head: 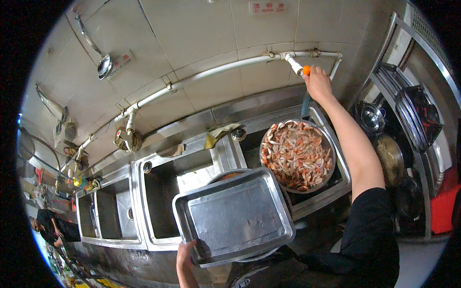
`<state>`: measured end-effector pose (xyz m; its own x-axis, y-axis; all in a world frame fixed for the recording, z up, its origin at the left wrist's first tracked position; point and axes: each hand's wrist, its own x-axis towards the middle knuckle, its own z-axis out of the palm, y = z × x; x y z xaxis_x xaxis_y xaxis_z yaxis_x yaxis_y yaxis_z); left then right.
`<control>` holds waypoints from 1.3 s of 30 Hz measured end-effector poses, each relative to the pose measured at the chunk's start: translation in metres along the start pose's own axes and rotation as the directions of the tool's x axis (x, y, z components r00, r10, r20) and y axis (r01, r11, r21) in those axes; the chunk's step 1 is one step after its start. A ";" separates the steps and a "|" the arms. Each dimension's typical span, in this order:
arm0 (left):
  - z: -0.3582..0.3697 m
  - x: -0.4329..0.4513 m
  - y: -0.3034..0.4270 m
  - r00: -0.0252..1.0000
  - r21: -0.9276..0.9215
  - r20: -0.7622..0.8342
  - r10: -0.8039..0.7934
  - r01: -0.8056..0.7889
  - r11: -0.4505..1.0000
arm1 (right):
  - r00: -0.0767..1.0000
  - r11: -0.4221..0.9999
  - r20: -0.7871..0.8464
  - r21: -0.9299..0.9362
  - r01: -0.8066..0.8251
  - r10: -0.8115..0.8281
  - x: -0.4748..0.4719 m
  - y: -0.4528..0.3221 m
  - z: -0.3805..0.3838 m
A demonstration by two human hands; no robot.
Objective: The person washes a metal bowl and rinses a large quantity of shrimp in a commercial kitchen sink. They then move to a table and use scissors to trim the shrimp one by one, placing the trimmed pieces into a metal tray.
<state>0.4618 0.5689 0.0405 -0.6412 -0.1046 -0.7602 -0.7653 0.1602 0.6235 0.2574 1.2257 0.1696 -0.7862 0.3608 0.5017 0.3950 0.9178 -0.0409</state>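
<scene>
My left hand (186, 252) grips the lower left corner of a rectangular stainless steel tray (234, 216). Nothing lies in the tray, which is held tilted over the sink's front edge. At the wall, my right hand (318, 83) is closed around a tap, beside its orange end (306, 70). Below that hand hangs a narrow blue piece (305, 105), perhaps a hose. A round metal basin (333, 162) stands in the right-hand sink, full of orange-and-white shellfish pieces (297, 154), likely shrimp. Behind the tray, another round vessel (219, 177) is mostly hidden.
More stainless steel sinks (141, 201) run to the left. A cloth (220, 135) lies on the ledge between basins. White pipe (201, 75) crosses the tiled wall. On the right, a rack (425, 172) holds pans and stacked trays. Another person (54, 226) is at far left.
</scene>
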 end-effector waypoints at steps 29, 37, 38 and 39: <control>0.014 0.031 -0.006 0.833 -0.361 0.425 0.356 -0.204 0.910 | 0.284 0.233 0.944 0.318 -0.919 -0.168 -0.313 -0.181 0.035; 0.023 0.053 -0.027 0.710 -0.475 0.417 0.567 -0.361 0.802 | 0.315 0.227 0.923 0.362 -0.904 -0.220 -0.302 -0.256 0.035; 0.023 0.058 -0.040 0.692 -0.522 0.377 0.616 -0.391 0.758 | 0.309 0.236 0.922 0.362 -0.902 -0.233 -0.304 -0.266 0.034; 0.018 0.051 -0.041 0.661 -0.566 0.343 0.667 -0.422 0.709 | 0.316 0.240 0.919 0.370 -0.898 -0.235 -0.302 -0.274 0.032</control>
<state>0.4617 0.5749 -0.0271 -0.9150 0.3748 -0.1490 -0.3039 -0.3975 0.8658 0.3718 0.8705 0.0014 -0.7779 0.0507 -0.6263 0.6249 -0.0424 -0.7795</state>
